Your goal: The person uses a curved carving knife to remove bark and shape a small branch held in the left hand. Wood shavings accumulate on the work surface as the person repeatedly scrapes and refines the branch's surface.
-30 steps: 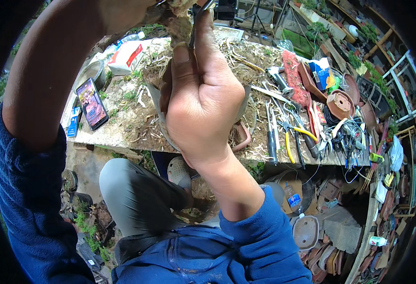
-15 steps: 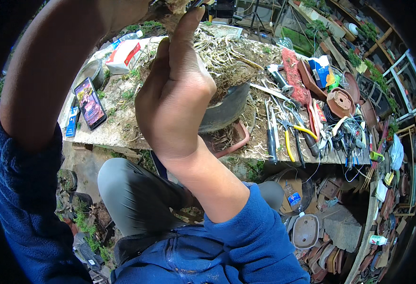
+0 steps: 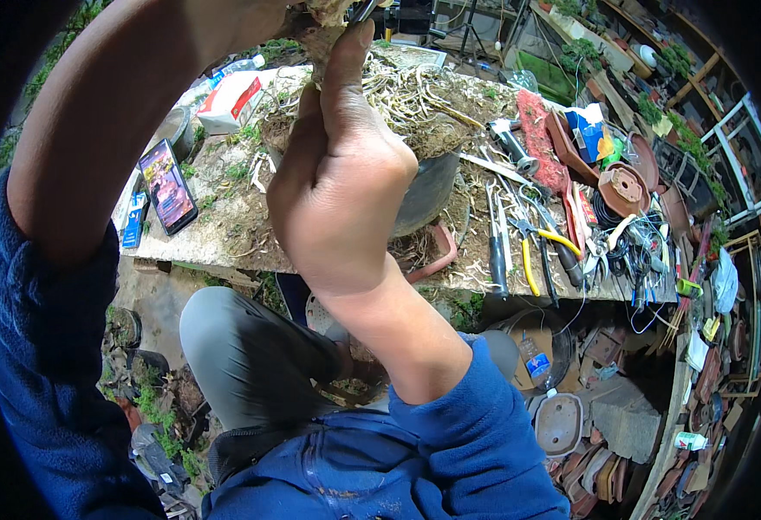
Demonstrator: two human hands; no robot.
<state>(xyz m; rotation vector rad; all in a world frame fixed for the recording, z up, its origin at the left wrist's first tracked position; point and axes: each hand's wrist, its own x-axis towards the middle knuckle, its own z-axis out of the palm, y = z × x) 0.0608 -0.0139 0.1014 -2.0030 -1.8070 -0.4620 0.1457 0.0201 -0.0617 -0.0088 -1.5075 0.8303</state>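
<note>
My right hand [image 3: 341, 186] is raised over the bench with its fingers closed. Its thumb presses on a slim dark tool [image 3: 365, 10], of which only a short piece shows at the top edge. Beside the thumb is a pale brown, gnarled woody trunk [image 3: 318, 42]. It rises above a round dark pot [image 3: 428, 195] filled with soil and a mat of pale, stringy roots [image 3: 406, 91]. My left hand [image 3: 246, 19] reaches in from the upper left next to the trunk, its fingers cut off by the frame and hidden.
On the bench [image 3: 216, 238] lie a phone [image 3: 168, 188], a red-and-white box [image 3: 230, 102], yellow-handled pliers [image 3: 541, 251], other hand tools and a red strip of matting [image 3: 536, 139]. Brown ceramic pots [image 3: 623, 186] stand at the right. A plastic bottle [image 3: 536, 360] lies below the bench.
My right hand has shifted slightly right and down, with the dark tool still under its thumb. My left arm has moved a little to the right.
</note>
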